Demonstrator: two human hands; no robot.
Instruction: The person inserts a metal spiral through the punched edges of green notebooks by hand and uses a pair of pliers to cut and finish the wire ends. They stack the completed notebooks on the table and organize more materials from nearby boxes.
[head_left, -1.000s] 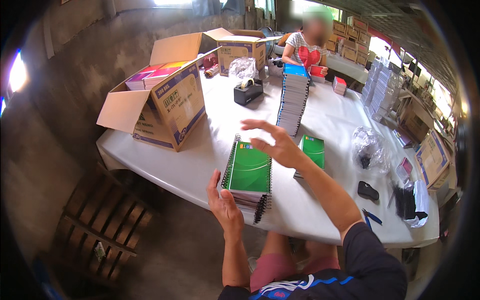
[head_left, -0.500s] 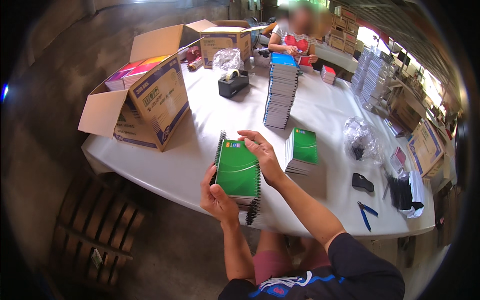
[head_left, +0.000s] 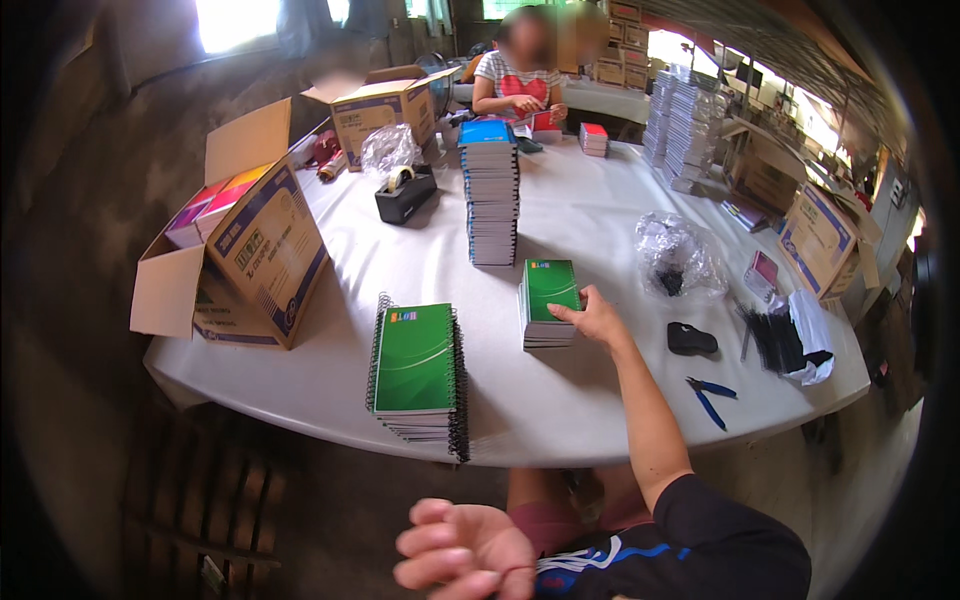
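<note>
A stack of green spiral notebooks (head_left: pixel 414 360), dark coils along its sides, stands at the table's near edge. To its right, a shorter stack of green-covered notebooks (head_left: pixel 550 285) shows no coils that I can make out. My right hand (head_left: pixel 592 315) grips the top of this shorter stack at its right side, thumb on the cover and fingers partly hidden. Drawn back below the table edge, my left hand (head_left: pixel 468 550) is palm up, with loosely bent fingers apart and nothing in them.
A tall stack of blue-covered notebooks (head_left: pixel 490 195) rises mid-table. Around it are a black tape dispenser (head_left: pixel 406 195), open cartons (head_left: pixel 265 260), crumpled clear plastic (head_left: pixel 680 255), blue-handled pliers (head_left: pixel 712 400) and black coils (head_left: pixel 770 335). Across the table, a person handles a red notebook (head_left: pixel 545 122).
Both hands have left the coil-bound stack, which now stands alone on the table. My right hand moved right onto the shorter stack; my left came back toward my body. The view shifted.
</note>
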